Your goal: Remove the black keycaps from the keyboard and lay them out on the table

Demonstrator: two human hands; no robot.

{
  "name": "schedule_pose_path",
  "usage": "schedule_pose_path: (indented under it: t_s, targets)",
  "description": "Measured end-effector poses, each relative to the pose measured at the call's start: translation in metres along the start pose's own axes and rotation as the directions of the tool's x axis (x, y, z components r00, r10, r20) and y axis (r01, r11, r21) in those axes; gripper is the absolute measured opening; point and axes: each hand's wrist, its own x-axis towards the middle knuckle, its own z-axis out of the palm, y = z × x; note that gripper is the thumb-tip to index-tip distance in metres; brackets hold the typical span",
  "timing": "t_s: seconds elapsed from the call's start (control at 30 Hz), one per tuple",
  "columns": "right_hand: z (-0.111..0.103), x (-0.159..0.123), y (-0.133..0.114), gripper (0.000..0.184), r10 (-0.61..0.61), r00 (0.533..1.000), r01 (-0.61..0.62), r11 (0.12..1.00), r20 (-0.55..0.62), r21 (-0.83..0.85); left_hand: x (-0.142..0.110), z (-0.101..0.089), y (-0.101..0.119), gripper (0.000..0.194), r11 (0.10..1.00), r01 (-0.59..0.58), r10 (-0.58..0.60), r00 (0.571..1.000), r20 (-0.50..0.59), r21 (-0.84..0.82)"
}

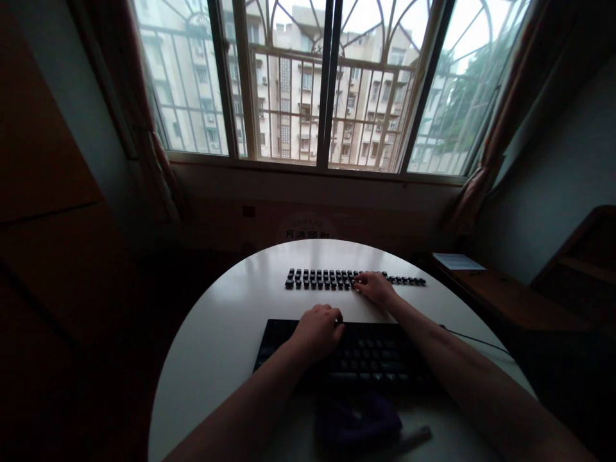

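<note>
A black keyboard (373, 359) lies across the near half of the round white table, with some keys in place on its right part. My left hand (317, 330) rests over its upper left area, fingers curled in; anything between them is hidden. Beyond the keyboard, loose black keycaps (320, 280) stand in neat rows. My right hand (375, 287) reaches to the right part of these rows, its thumb and fingertips closed together at a keycap (355, 282). The forearm crosses the keyboard's right end.
Near the table's front lie a dark purple item (359, 420) and a grey stick-like piece (414, 439), both blurred. A black cable (476, 340) runs off to the right. The white table (202, 359) has a curved edge. Paper (457, 261) lies on brown furniture at right.
</note>
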Motion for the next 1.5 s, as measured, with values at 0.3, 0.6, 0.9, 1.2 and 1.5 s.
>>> schedule_pose_path:
  t_s: [0.3, 0.6, 0.9, 1.2, 1.5]
  targets:
    - [-0.043, -0.001, -0.021, 0.043, -0.101, 0.98, 0.115, 0.991, -0.17, 0.075, 0.001, 0.003, -0.003, 0.02, 1.0, -0.008, 0.008, 1.0, -0.011, -0.01]
    - [-0.114, -0.08, -0.048, 0.075, -0.038, 0.995, -0.022, 0.816, 0.091, 0.578, 0.003, 0.003, -0.002, 0.02, 1.0, -0.01, 0.01, 1.0, -0.004, 0.003]
    - [-0.092, -0.14, -0.064, 0.042, -0.174, 0.937, -0.198, 0.45, 0.303, 0.871, 0.004, 0.005, -0.003, 0.021, 1.0, -0.021, 0.021, 1.0, -0.011, 0.022]
    - [-0.039, -0.143, -0.054, 0.037, -0.035, 0.995, -0.061, 0.507, 0.091, 0.86, 0.004, 0.005, -0.003, 0.02, 0.999, -0.035, 0.036, 0.999, -0.03, 0.024]
    - [-0.035, -0.138, -0.05, 0.038, -0.041, 0.996, -0.029, 0.653, 0.073, 0.756, 0.006, 0.008, -0.006, 0.02, 0.999, -0.044, 0.045, 0.998, -0.039, 0.017]
